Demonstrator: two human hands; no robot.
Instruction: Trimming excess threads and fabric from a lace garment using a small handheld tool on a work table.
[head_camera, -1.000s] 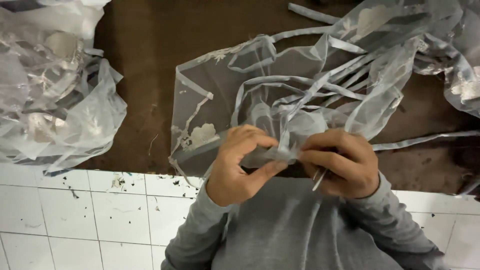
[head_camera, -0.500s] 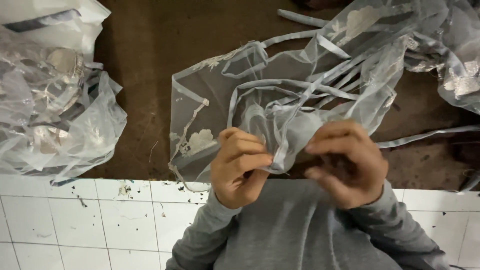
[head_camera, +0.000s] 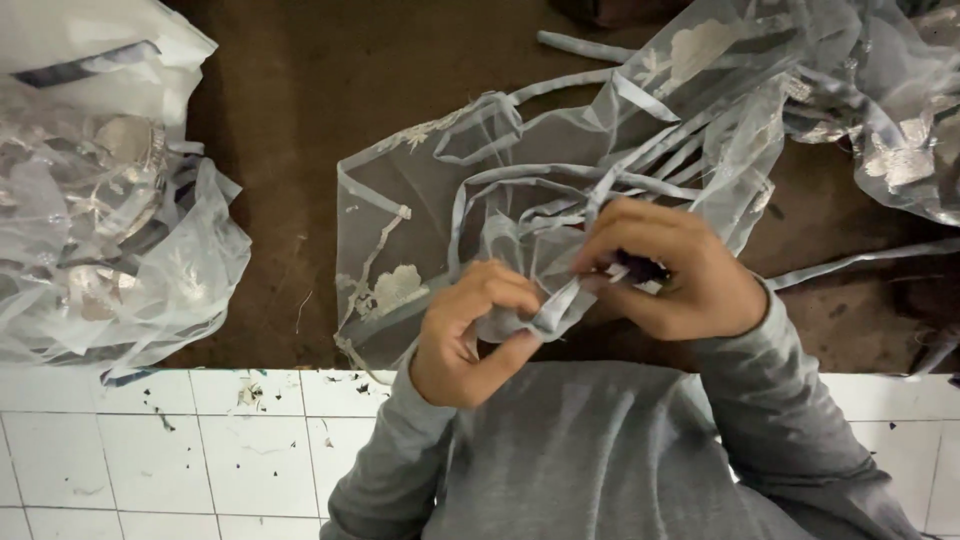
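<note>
- Something small and dark sits inside the right hand (head_camera: 668, 268); curled fingers hide most of it.
- The left hand (head_camera: 470, 335) is closed, pinching a fold of sheer grey fabric (head_camera: 520, 215) between thumb and fingers; the right hand grips the same fold.
- The fabric, see-through with pale ribbon strips and embroidered patches, lies crumpled at the near edge of the brown counter (head_camera: 300, 130).
- A heap of similar fabric (head_camera: 110, 250) occupies the left edge.

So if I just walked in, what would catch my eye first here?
Two bare hands at the centre: the left hand pinches a sheer grey embroidered fabric while the right hand grips a small dark tool. A heap of similar fabric in plastic lies at the left.
</note>
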